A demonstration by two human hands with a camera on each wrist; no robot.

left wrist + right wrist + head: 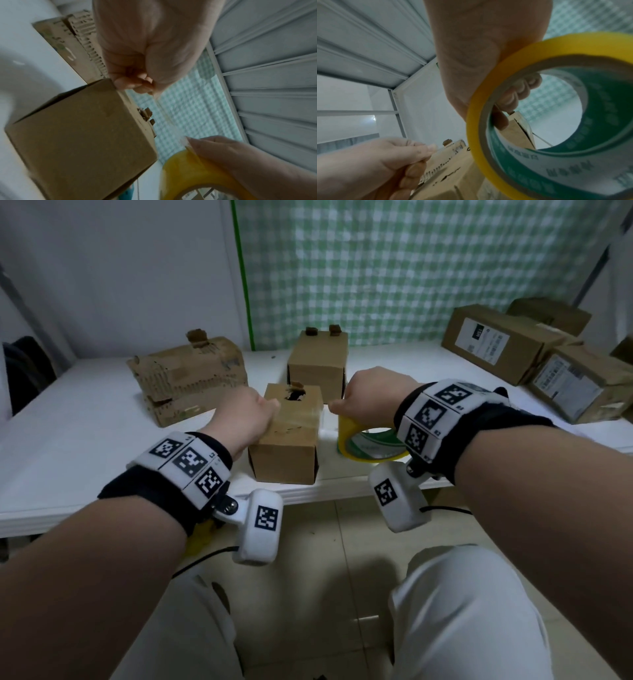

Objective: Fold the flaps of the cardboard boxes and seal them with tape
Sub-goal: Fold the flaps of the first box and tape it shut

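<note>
While your left hand [247, 415] pinches the tape strip [301, 419] stretched sideways across the small box [287, 436], your right hand [371, 397] grips the yellow roll [368, 444] beside it on the white table [85, 422]; checked curtain [411, 268] behind.

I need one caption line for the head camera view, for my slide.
Left hand pinches clear tape end over small brown cardboard box; right hand holds yellow tape roll.

left hand [137, 65] pinches tape strip [164, 113] | right hand [240, 159] grips tape roll [185, 170] | beside box [82, 135]
</note>
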